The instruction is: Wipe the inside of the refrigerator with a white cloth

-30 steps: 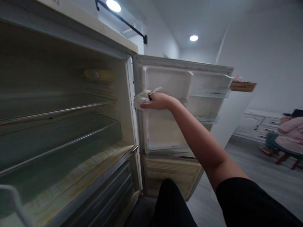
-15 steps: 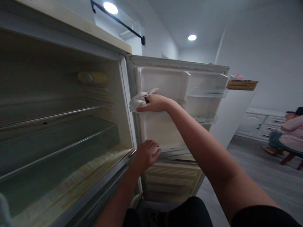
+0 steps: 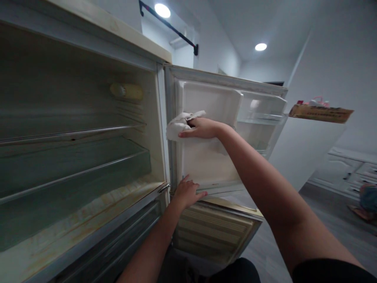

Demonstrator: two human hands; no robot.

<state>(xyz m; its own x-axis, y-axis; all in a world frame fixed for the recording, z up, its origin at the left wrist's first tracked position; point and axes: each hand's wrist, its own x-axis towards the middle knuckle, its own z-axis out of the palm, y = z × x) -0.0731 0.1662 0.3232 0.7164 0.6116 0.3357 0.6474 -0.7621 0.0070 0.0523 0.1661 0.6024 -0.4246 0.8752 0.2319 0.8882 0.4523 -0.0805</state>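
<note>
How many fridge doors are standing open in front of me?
2: the tall white upper door, right of the cream-topped refrigerator body, and the yellowed, ribbed lower door beneath it. Any others would be out of view.

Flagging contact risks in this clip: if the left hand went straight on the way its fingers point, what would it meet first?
Probably the inner side of the upper fridge door, low down; depth is unclear, so the left hand may be touching it.
</note>
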